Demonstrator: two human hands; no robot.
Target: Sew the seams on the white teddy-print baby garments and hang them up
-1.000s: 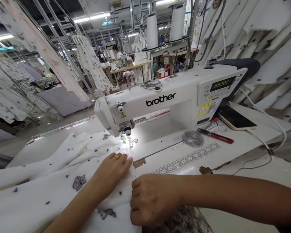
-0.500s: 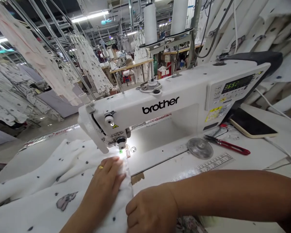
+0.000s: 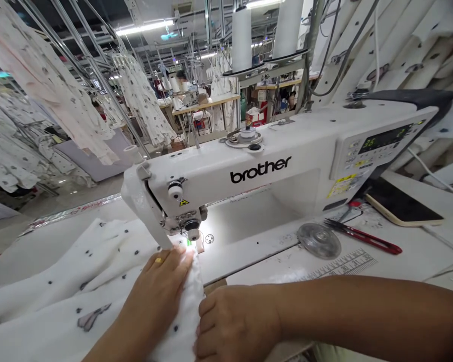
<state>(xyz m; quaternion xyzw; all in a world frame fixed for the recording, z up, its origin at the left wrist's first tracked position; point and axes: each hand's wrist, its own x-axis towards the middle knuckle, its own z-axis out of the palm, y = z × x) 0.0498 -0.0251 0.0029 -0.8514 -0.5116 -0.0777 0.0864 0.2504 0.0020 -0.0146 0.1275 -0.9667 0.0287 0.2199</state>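
Left fingers point(image 3: 169, 266) lie open on the dotted white fabric point(image 3: 60, 266), right fingers point(image 3: 207, 317) close on its fold — the edge reaches the presser foot point(image 3: 193, 235), much cloth remains left of the fingers.

And here we go, both bare hands low and close together! The left hand point(image 3: 154, 286) reaches out ahead, angled up and to the right, its fingers point(image 3: 171, 266) straight and held together, with a gold ring point(image 3: 158, 260) showing on one finger. Just beside it, the right hand point(image 3: 236, 322) sits lower, knuckles up, fingers point(image 3: 207, 314) curled over and pointing toward its partner. The right forearm point(image 3: 362, 317) comes in long and nearly level from the right side, the left forearm point(image 3: 113, 342) rises from the bottom edge, and only a narrow gap separates those hands!
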